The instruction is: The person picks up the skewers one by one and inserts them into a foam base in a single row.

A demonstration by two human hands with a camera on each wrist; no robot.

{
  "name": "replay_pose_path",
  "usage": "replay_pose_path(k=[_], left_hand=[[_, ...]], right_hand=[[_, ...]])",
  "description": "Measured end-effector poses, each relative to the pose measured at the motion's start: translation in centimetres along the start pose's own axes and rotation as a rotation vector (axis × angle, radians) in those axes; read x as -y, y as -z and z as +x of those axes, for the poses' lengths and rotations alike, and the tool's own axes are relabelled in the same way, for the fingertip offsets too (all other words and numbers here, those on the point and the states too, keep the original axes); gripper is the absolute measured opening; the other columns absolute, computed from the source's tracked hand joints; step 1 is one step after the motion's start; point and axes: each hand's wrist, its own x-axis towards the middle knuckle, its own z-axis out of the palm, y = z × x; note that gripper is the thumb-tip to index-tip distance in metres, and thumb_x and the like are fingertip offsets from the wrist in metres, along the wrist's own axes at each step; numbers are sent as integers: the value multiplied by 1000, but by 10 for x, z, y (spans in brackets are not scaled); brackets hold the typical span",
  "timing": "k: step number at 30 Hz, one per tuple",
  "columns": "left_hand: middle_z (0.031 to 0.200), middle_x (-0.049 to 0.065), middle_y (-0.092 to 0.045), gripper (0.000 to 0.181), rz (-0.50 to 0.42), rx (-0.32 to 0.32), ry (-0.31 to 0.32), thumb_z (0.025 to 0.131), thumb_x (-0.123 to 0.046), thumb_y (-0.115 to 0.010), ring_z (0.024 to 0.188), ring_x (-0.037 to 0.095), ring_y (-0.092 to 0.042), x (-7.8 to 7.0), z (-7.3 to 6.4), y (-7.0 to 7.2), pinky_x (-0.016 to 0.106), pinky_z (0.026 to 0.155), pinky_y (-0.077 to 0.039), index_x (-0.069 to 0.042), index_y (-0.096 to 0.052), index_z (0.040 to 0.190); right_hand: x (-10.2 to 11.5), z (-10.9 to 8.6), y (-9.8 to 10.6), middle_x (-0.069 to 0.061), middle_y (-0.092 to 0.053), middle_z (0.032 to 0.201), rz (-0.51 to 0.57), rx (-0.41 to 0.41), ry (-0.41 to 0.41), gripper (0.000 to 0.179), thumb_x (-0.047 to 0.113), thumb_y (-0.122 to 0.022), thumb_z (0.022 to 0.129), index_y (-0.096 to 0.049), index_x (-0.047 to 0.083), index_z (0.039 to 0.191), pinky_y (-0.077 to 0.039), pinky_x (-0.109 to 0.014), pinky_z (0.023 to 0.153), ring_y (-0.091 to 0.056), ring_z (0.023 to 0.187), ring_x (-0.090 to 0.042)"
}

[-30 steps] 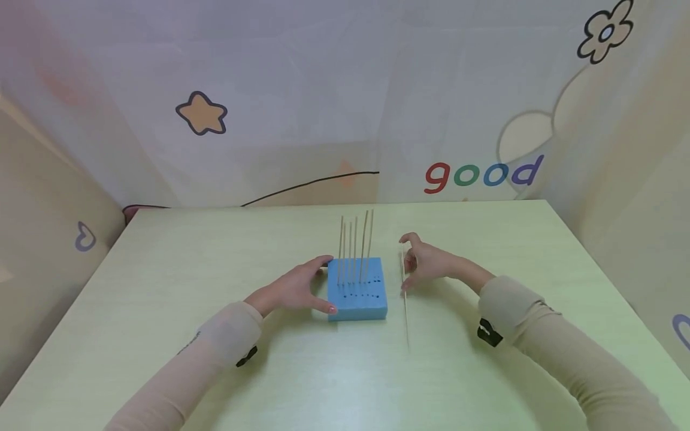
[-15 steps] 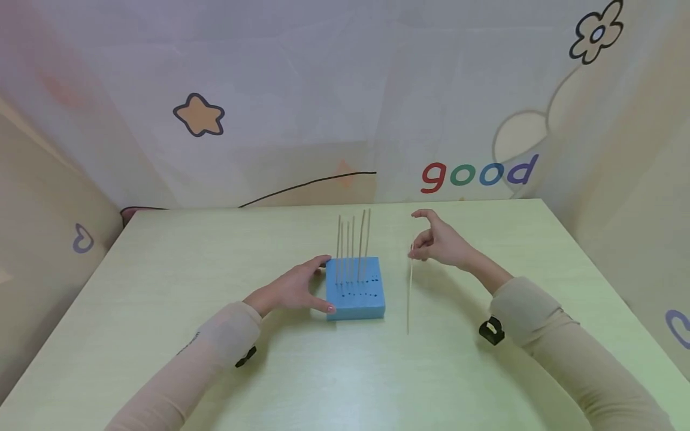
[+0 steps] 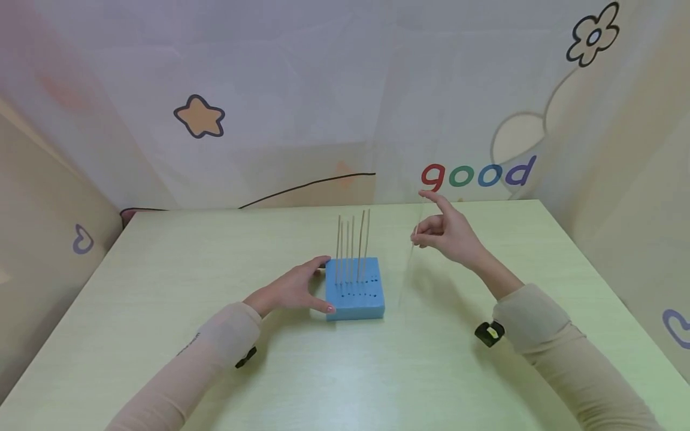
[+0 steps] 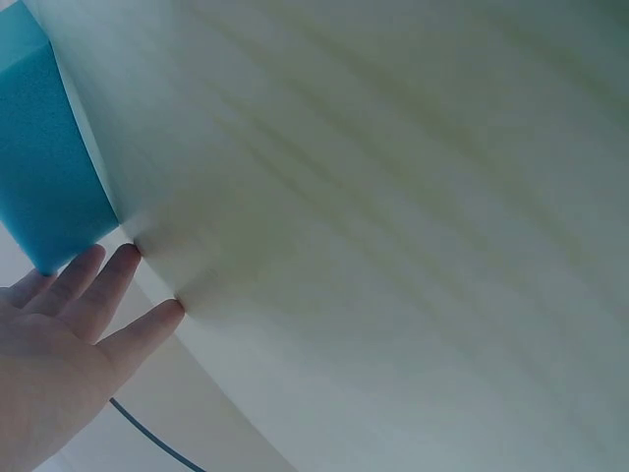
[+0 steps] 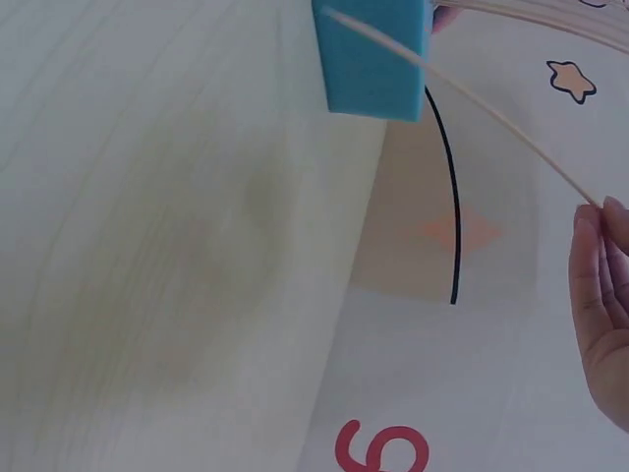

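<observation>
A blue foam block (image 3: 356, 312) sits on the table, with several thin wooden skewers (image 3: 353, 251) standing upright in it. Small holes dot its top in rows. My left hand (image 3: 296, 287) holds the block's left side, thumb at the front corner and index finger at the back corner. In the left wrist view, its other fingers (image 4: 103, 285) stretch out near the block's edge. Right of the block, my right hand (image 3: 451, 234) is raised and pinches a wooden skewer (image 5: 491, 113) near its upper part. The skewer's lower end points down toward the block's side, faint in the head view.
The pale table (image 3: 226, 239) runs back to a printed cloth backdrop (image 3: 302, 90) with a star, a flower and the word "good". Cloth also hangs at the left and right sides. A black strap piece (image 3: 489, 333) shows at the right wrist.
My right hand has lifted the skewer and moved up and away from me, its index finger extending off the skewer while thumb and fingers pinch it. The left hand and block stay put.
</observation>
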Motion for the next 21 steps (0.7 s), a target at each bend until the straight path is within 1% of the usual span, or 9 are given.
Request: replay_pose_path(k=[2, 4, 7, 10, 13, 17, 21], left_hand=[[142, 11, -33, 104, -3, -1, -2, 66, -38, -81, 128, 28, -33, 0, 0, 0, 42, 106, -25, -5, -20, 143], [142, 12, -33, 104, -5, -1, -3, 65, -38, -81, 129, 28, -33, 1, 0, -1, 42, 106, -24, -5, -20, 143], [142, 12, -34, 104, -8, -3, -6, 65, -38, -81, 128, 28, -33, 0, -1, -1, 43, 106, -24, -4, -21, 143], [141, 12, -34, 103, -10, -5, -9, 66, -38, -81, 128, 28, -33, 0, -1, -1, 43, 106, -25, -4, -21, 143], [141, 12, -34, 104, -14, -5, -13, 66, -38, -81, 128, 28, -33, 0, -1, -1, 43, 105, -25, -4, -20, 143], [141, 12, -34, 104, -2, -5, -18, 66, -38, -81, 128, 28, -34, 0, 0, -1, 42, 105, -25, -4, -20, 143], [141, 12, -34, 103, 11, -5, -13, 65, -38, -81, 128, 27, -34, 1, 1, 0, 41, 105, -26, -4, -21, 143]], right_hand=[[5, -2, 0, -18, -64, 86, 9, -11, 15, 70, -3, -66, 80, -27, 9, 137, -53, -25, 69, -64, 73, -27], [10, -3, -1, -18, -65, 86, 5, -21, 26, 59, -2, -65, 81, -34, 5, 130, -53, -24, 69, -64, 73, -26], [17, -4, -2, -18, -66, 86, -8, -35, 50, 39, -2, -64, 81, -44, 0, 115, -53, -24, 68, -65, 72, -21], [24, -6, -2, -19, -67, 85, -22, -49, 97, 26, -3, -64, 82, -51, -2, 104, -53, -23, 66, -65, 69, -15], [30, -9, -2, -19, -66, 83, -27, -81, 170, 19, -3, -63, 82, -55, -3, 98, -53, -23, 65, -65, 69, -13], [38, -12, -2, -18, -66, 82, 12, -127, 267, 13, -2, -63, 83, -58, -5, 95, -53, -23, 67, -65, 71, -14], [46, -14, -5, -13, -67, 83, 77, -170, 310, 14, -2, -62, 84, -59, -7, 97, -52, -23, 68, -65, 73, -12]])
